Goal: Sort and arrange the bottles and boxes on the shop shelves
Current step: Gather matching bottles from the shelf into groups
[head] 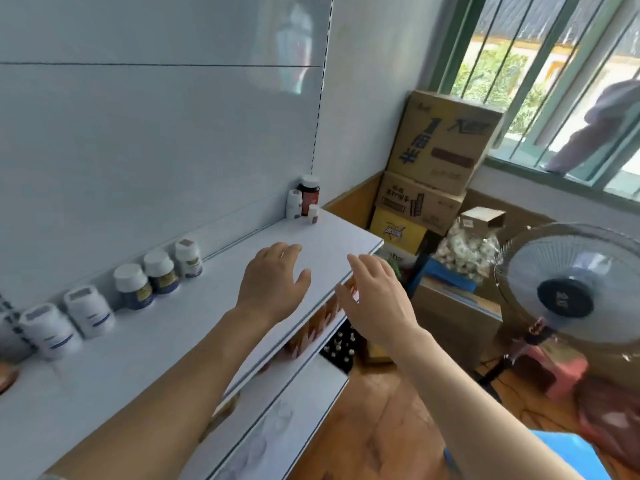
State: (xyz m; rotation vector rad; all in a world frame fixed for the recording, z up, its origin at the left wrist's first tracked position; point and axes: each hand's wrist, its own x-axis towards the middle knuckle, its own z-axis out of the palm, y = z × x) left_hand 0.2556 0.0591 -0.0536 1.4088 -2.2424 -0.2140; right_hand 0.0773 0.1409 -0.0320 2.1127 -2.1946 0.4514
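Both hands empty over white metal shelf.
Left hand and right hand spread flat, apparently reaching toward the far dark amber bottle.

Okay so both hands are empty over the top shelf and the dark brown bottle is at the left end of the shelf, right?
Not quite: the head view shows the dark brown bottle at the shelf's far right end. Left hand and right hand are empty.

Bright daylight from the window glares on the back panel; edges warp, blurred.
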